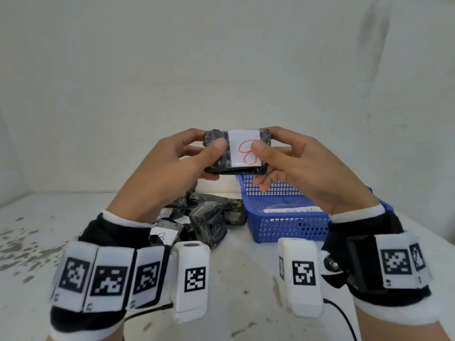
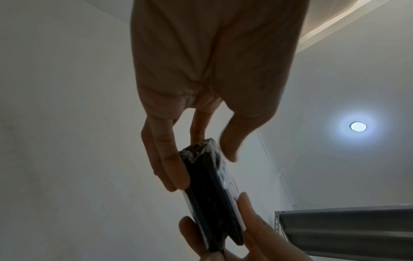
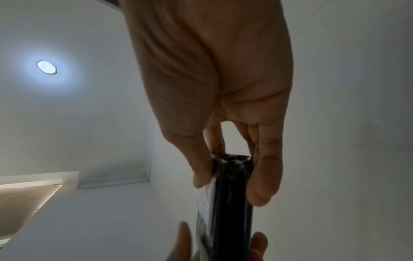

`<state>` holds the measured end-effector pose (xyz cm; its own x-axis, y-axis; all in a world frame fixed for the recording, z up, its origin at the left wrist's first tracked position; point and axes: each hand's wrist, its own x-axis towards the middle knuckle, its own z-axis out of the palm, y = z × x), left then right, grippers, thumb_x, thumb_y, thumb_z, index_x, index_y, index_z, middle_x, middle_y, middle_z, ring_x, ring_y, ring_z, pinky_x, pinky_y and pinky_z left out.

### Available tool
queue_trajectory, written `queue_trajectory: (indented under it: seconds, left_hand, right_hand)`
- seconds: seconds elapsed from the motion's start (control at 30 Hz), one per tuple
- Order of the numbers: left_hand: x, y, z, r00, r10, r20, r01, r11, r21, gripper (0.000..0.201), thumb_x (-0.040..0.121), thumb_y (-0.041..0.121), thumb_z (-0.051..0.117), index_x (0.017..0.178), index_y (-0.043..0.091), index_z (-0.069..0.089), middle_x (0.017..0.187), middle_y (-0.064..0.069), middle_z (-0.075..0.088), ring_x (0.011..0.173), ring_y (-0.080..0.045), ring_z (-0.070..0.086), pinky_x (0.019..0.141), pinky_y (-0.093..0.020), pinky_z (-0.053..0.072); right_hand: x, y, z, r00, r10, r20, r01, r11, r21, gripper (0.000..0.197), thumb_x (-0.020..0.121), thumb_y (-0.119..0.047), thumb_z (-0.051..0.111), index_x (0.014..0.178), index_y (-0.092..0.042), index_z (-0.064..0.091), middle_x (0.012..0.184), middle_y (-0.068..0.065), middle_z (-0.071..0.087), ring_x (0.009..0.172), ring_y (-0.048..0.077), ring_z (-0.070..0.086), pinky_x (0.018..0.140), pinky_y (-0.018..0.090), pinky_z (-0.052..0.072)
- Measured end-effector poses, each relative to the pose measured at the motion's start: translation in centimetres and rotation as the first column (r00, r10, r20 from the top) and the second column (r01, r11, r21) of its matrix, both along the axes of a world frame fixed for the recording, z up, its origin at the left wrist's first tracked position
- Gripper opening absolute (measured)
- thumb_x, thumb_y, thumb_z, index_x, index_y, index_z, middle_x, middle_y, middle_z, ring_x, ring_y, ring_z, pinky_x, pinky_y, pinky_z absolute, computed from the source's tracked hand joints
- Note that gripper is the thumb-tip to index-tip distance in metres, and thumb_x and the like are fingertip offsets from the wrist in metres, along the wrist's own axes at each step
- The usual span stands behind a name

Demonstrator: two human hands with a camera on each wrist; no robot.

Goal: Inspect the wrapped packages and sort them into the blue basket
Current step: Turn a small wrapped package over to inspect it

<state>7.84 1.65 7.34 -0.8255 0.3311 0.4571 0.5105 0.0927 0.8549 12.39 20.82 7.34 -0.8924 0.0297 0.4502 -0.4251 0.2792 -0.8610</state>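
Wrapped package (image 1: 237,151), black and covered in clear film, is being held up in the air between both hands, above the far edge of a white table (image 1: 246,274). A white label (image 1: 243,147) on its front is showing a red handwritten mark. The left hand (image 1: 172,168) is pinching the package's left end, thumb on the front face and fingers curled behind it. The right hand (image 1: 302,166) is pinching the right end the same way, its thumb resting on the label. In the left wrist view, the package (image 2: 210,194) is appearing edge-on between the fingers (image 2: 170,169) and thumb; the right wrist view is showing the same narrow dark edge (image 3: 232,203). Below the hands, a blue basket (image 1: 290,227) of plastic mesh is sitting on the table to the right, with a white slip of paper inside. Just left of the basket, touching its side, a pile of more black wrapped packages (image 1: 209,220) is lying on the table.
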Motion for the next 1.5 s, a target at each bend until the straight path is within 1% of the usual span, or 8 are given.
queue_trajectory:
  seconds: [0.2,0.3,0.6,0.87,1.1,1.2,1.33,1.5]
  left_hand:
    - [0.2,0.1,-0.1,1.000,0.004,-0.025,-0.005,0.999,-0.051,0.025,0.080,0.035,0.072,0.104,0.030,0.066,0.094,-0.001,0.074,0.075,-0.015,0.074,0.081,-0.034,0.056]
    - [0.1,0.3,-0.1,0.999,0.019,-0.044,-0.021,0.998,-0.056,0.022,0.077,0.034,0.075,0.097,0.031,0.066,0.089,0.001,0.074,0.072,-0.013,0.073,0.055,-0.015,0.047]
    - [0.0,0.7,-0.2,0.995,0.063,-0.079,-0.063,0.998,0.004,0.020,0.084,0.039,0.066,0.085,0.020,0.061,0.074,-0.002,0.069,0.066,-0.022,0.072,0.043,-0.009,0.037]
    - [0.4,0.9,-0.2,0.999,0.023,-0.038,-0.022,1.000,0.009,0.027,0.089,0.050,0.056,0.100,0.026,0.061,0.099,-0.004,0.071,0.073,-0.026,0.073,0.077,-0.041,0.060]
    - [0.0,1.1,-0.1,0.992,0.008,0.126,-0.018,0.997,0.080,0.036,0.090,0.036,0.063,0.119,0.016,0.059,0.098,-0.004,0.075,0.083,-0.015,0.074,0.075,-0.030,0.052]
    - [0.1,1.0,0.0,0.993,0.015,0.116,-0.028,0.994,0.109,0.045,0.080,0.039,0.072,0.117,0.017,0.059,0.093,-0.001,0.076,0.087,-0.015,0.073,0.097,-0.040,0.049]
    - [0.2,1.1,0.0,0.995,0.036,0.091,-0.049,0.987,0.155,0.031,0.088,0.026,0.067,0.116,0.014,0.058,0.092,-0.004,0.074,0.081,-0.015,0.073,0.093,-0.039,0.053]
    - [0.4,1.0,0.2,0.996,0.047,0.070,-0.057,0.985,0.162,0.032,0.088,0.024,0.067,0.116,0.011,0.058,0.099,-0.009,0.072,0.076,-0.015,0.072,0.080,-0.033,0.059]
  right_hand:
    - [0.2,-0.3,0.1,0.998,-0.062,0.018,0.061,0.998,0.023,0.018,0.090,-0.044,0.063,0.094,-0.029,0.072,0.086,-0.004,0.072,0.051,0.023,0.064,0.043,0.027,0.044]
    - [0.2,-0.3,0.1,0.998,-0.058,-0.010,0.058,0.998,0.039,0.031,0.075,-0.050,0.068,0.096,-0.028,0.073,0.077,-0.003,0.071,0.051,0.020,0.061,0.045,0.027,0.043]
    - [0.0,-0.2,0.0,0.999,-0.035,-0.023,0.037,0.996,0.077,0.040,0.066,-0.045,0.076,0.100,-0.023,0.072,0.078,0.003,0.072,0.053,0.017,0.061,0.049,0.025,0.048]
    - [0.2,-0.3,0.1,0.995,-0.067,-0.071,0.071,0.997,0.043,0.028,0.070,-0.041,0.075,0.090,-0.022,0.073,0.089,0.003,0.073,0.060,0.017,0.064,0.060,0.027,0.056]
    - [-0.1,-0.2,0.0,0.997,-0.030,-0.074,0.024,0.997,-0.078,0.057,0.081,-0.025,0.081,0.130,-0.042,0.057,0.124,0.013,0.065,0.096,0.027,0.074,0.090,0.043,0.059]
    - [-0.3,-0.2,0.2,0.998,-0.048,-0.048,0.041,0.990,-0.136,0.049,0.086,-0.017,0.076,0.131,-0.026,0.060,0.115,0.013,0.072,0.099,0.029,0.074,0.099,0.047,0.054]
    - [0.0,-0.4,0.2,0.999,-0.042,-0.017,0.041,0.996,-0.085,0.043,0.092,-0.021,0.072,0.133,-0.024,0.060,0.106,0.010,0.077,0.097,0.028,0.075,0.106,0.045,0.049]
    - [0.4,-0.9,0.4,0.994,-0.097,-0.045,0.098,0.995,0.016,0.046,0.087,-0.027,0.074,0.131,-0.027,0.061,0.095,0.003,0.076,0.078,0.019,0.073,0.071,0.031,0.056]
